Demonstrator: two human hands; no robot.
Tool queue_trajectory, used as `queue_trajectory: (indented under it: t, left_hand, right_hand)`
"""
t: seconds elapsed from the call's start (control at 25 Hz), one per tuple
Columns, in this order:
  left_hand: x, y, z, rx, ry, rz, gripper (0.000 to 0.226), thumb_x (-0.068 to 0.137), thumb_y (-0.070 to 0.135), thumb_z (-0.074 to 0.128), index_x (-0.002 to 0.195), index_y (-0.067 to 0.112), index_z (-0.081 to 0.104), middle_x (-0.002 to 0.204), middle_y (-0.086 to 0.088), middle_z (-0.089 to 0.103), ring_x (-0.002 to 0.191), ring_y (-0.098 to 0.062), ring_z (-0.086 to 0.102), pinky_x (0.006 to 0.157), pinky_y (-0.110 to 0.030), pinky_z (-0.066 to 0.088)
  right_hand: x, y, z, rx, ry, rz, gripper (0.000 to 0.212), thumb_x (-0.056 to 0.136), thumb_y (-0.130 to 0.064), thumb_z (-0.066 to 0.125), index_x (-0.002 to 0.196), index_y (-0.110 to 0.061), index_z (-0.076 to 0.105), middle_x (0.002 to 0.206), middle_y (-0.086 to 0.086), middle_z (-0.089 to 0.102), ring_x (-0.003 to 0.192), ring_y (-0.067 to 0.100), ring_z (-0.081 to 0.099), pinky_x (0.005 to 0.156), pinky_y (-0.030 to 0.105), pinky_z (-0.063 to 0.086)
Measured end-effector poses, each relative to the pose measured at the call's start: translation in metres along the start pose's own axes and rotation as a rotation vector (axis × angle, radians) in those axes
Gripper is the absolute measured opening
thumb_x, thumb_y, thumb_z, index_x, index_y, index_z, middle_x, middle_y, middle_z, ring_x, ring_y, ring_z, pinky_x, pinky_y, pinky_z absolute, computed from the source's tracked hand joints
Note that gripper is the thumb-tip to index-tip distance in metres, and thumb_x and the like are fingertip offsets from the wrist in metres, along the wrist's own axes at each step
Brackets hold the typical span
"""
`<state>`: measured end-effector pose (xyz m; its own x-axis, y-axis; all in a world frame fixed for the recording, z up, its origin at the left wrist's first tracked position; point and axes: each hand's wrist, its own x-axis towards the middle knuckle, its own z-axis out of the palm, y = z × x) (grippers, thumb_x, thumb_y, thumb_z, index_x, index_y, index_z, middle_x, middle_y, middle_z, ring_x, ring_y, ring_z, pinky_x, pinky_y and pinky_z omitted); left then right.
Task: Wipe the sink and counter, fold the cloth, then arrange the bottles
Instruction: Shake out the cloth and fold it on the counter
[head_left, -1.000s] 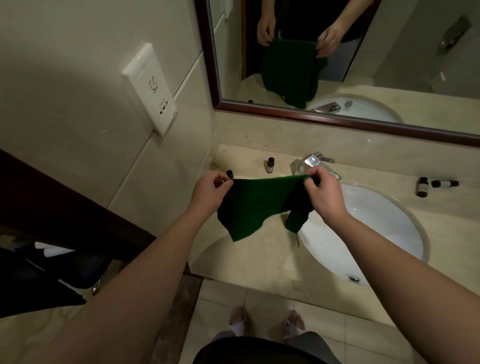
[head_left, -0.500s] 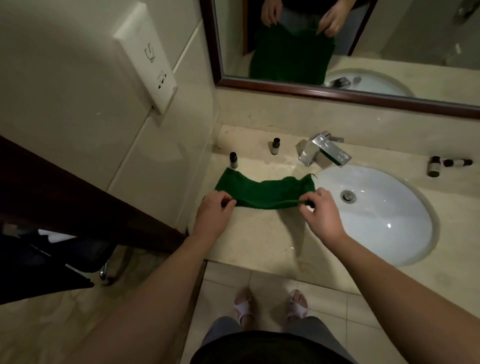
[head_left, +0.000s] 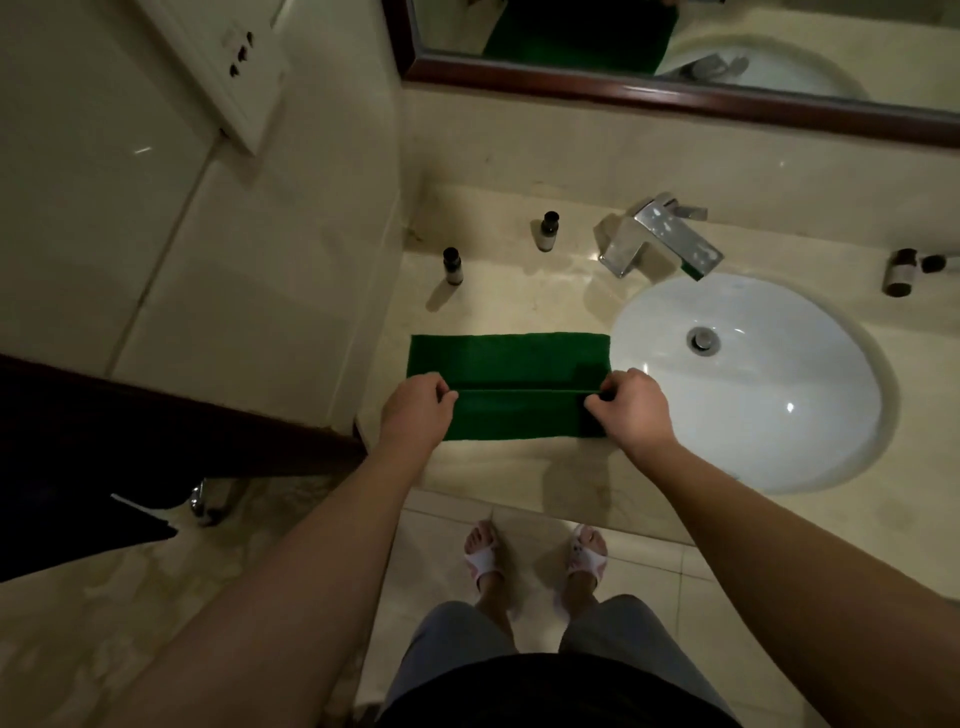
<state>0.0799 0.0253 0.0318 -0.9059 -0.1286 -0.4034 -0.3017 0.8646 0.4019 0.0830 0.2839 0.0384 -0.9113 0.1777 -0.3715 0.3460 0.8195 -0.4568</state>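
Our left grip (head_left: 415, 408) and right grip (head_left: 631, 408) each pinch an end of the folded edge of the green cloth (head_left: 511, 382), which lies flat on the tabletop (head_left: 519, 291) just left of the white sink (head_left: 748, 384). Behind the cloth we see two small bottles (head_left: 452, 266) standing upright, with the faucet (head_left: 660, 236) to their right.

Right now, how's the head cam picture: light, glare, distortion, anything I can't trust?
Head view: dim and warm; the green cloth still reads clearly under the left hand and right hand. Small glare spots on the sink and faucet. Wide-angle bending at the edges; the bottles at the right edge are dark and cut off.
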Motion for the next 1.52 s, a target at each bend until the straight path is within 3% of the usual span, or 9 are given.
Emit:
queue_trajectory:
  t: [0.32, 0.44, 0.6, 0.76, 0.88, 1.0, 1.2, 1.44, 1.52]
  left_hand:
    - [0.084, 0.027, 0.019, 0.04, 0.072, -0.012, 0.021, 0.096, 0.028, 0.051, 0.096, 0.011, 0.063, 0.097, -0.008, 0.064, 0.087, -0.024, 0.059, 0.074, -0.037, 0.051]
    - [0.096, 0.028, 0.033, 0.042, 0.077, -0.029, 0.022, 0.097, 0.025, 0.049, 0.096, 0.008, 0.062, 0.099, -0.01, 0.063, 0.087, -0.025, 0.059, 0.073, -0.035, 0.047]
    - [0.087, 0.032, 0.048, 0.129, 0.093, -0.019, 0.024, 0.096, 0.019, 0.05, 0.117, 0.009, 0.054, 0.121, -0.012, 0.05, 0.109, -0.026, 0.049, 0.078, -0.035, 0.045]
    - [0.065, 0.063, 0.073, 0.25, 0.053, 0.202, 0.034, 0.096, 0.02, 0.051, 0.129, 0.013, 0.049, 0.133, -0.01, 0.041, 0.121, -0.025, 0.041, 0.088, -0.036, 0.05]
    - [0.048, 0.092, 0.106, 0.285, -0.154, 0.451, 0.036, 0.098, 0.024, 0.047, 0.132, 0.016, 0.05, 0.13, -0.007, 0.046, 0.119, -0.024, 0.044, 0.09, -0.036, 0.047]
    - [0.043, 0.111, 0.13, 0.306, -0.184, 0.53, 0.039, 0.098, 0.022, 0.045, 0.137, 0.017, 0.047, 0.132, -0.007, 0.045, 0.121, -0.024, 0.042, 0.093, -0.035, 0.041]
    - [0.047, 0.117, 0.136, 0.293, -0.148, 0.509, 0.038, 0.098, 0.024, 0.046, 0.135, 0.017, 0.05, 0.126, -0.006, 0.047, 0.114, -0.022, 0.044, 0.093, -0.036, 0.044]
    - [0.04, 0.14, 0.131, -0.121, -0.151, 0.359, 0.031, 0.096, 0.02, 0.049, 0.125, 0.014, 0.06, 0.117, -0.004, 0.057, 0.109, -0.017, 0.053, 0.094, -0.031, 0.046]
    - [0.041, 0.156, 0.127, -0.353, -0.183, 0.205, 0.029, 0.096, 0.021, 0.05, 0.12, 0.013, 0.063, 0.115, -0.004, 0.063, 0.107, -0.017, 0.058, 0.096, -0.03, 0.047]
  right_hand:
    - [0.093, -0.002, 0.021, 0.033, 0.036, 0.149, 0.021, 0.085, -0.024, 0.063, 0.094, -0.006, 0.066, 0.094, 0.013, 0.062, 0.078, 0.027, 0.056, 0.066, 0.029, 0.041]
    - [0.105, 0.009, 0.035, 0.066, 0.03, 0.143, 0.025, 0.087, -0.026, 0.061, 0.102, -0.006, 0.062, 0.102, 0.014, 0.059, 0.092, 0.029, 0.057, 0.078, 0.038, 0.05]
    - [0.103, 0.018, 0.041, 0.168, 0.078, 0.043, 0.029, 0.088, -0.02, 0.061, 0.113, -0.009, 0.054, 0.112, 0.012, 0.054, 0.105, 0.026, 0.051, 0.089, 0.035, 0.044]
    - [0.096, 0.032, 0.038, 0.312, 0.133, 0.154, 0.045, 0.086, -0.023, 0.064, 0.126, -0.011, 0.047, 0.125, 0.01, 0.051, 0.117, 0.025, 0.048, 0.096, 0.037, 0.044]
    - [0.094, 0.055, 0.045, 0.372, -0.074, 0.426, 0.062, 0.089, -0.046, 0.057, 0.133, -0.005, 0.041, 0.131, 0.017, 0.051, 0.12, 0.033, 0.05, 0.096, 0.042, 0.044]
    - [0.099, 0.072, 0.047, 0.478, -0.305, 0.537, 0.069, 0.091, -0.061, 0.041, 0.114, 0.002, 0.057, 0.107, 0.017, 0.061, 0.099, 0.033, 0.06, 0.088, 0.042, 0.051]
    - [0.111, 0.088, 0.044, 0.941, -0.337, 0.695, 0.044, 0.088, -0.031, 0.063, 0.113, 0.004, 0.057, 0.106, 0.016, 0.064, 0.091, 0.028, 0.063, 0.073, 0.036, 0.054]
    - [0.104, 0.08, 0.023, 1.03, -0.175, 0.553, 0.005, 0.085, -0.01, 0.062, 0.081, -0.006, 0.063, 0.079, 0.01, 0.062, 0.073, 0.022, 0.059, 0.061, 0.028, 0.049]
    - [0.095, 0.074, 0.014, 1.02, -0.083, 0.421, 0.014, 0.085, -0.004, 0.061, 0.073, -0.012, 0.061, 0.073, 0.006, 0.062, 0.071, 0.019, 0.06, 0.061, 0.026, 0.049]
